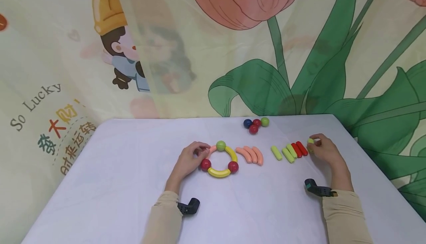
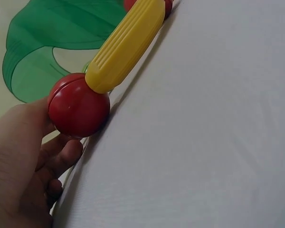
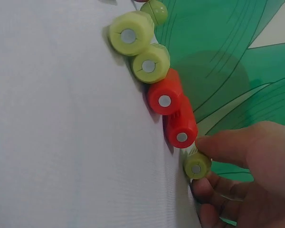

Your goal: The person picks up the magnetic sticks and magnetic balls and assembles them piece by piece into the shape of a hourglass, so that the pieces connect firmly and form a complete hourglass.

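Rod [image 1: 311,147], pale green, in right grip [image 1: 327,151]

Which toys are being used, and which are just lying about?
Seem in use:
- pink stick, left hand
- the ring it's in
- green stick, right hand
- row of sticks beside it

Seem just lying about:
- three other pink sticks
- loose balls behind

On a white cloth-covered table [image 1: 253,207], the left hand [image 1: 192,158] is gripping a curved pink piece [image 1: 212,149] joining yellow arcs [image 1: 219,173], red balls [image 1: 205,165] and a green ball [image 1: 221,145] in a circle; the right hand [image 1: 327,150] is pinching a pale-green stick [image 1: 310,146] beside two glossy red sticks [image 1: 301,148].
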`<move>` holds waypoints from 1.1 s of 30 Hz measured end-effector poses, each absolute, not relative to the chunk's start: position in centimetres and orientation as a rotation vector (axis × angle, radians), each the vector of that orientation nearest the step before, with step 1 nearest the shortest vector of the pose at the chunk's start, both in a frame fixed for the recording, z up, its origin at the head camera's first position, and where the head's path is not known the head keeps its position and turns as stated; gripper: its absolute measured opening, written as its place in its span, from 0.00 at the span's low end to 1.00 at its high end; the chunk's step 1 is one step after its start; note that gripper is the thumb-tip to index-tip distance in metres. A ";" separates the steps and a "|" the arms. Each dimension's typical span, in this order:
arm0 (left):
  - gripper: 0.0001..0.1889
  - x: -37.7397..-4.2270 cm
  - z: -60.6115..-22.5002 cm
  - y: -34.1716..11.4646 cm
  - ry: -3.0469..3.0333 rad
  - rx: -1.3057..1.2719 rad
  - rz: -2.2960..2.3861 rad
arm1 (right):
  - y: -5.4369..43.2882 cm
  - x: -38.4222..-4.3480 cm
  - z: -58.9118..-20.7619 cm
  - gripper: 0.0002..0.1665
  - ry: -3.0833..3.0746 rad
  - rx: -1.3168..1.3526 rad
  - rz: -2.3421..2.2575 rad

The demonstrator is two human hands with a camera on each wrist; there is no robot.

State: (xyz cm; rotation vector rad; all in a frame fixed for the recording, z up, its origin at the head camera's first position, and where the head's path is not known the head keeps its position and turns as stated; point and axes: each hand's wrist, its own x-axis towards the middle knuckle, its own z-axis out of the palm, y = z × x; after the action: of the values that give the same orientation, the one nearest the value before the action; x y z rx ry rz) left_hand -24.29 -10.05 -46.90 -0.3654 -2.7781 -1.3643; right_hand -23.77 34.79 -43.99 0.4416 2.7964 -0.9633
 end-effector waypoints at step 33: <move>0.10 -24.0 -46.2 -9.4 -2.862 -0.257 -1.307 | 30.8 -24.3 -41.9 0.32 3.003 0.120 -1.196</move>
State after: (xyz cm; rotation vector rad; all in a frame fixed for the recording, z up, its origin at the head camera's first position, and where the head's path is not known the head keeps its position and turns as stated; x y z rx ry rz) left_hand -23.96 -9.36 -46.16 -0.2567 -2.8618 -1.3072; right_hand -24.29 30.81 -41.87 0.1197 3.0031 -1.1963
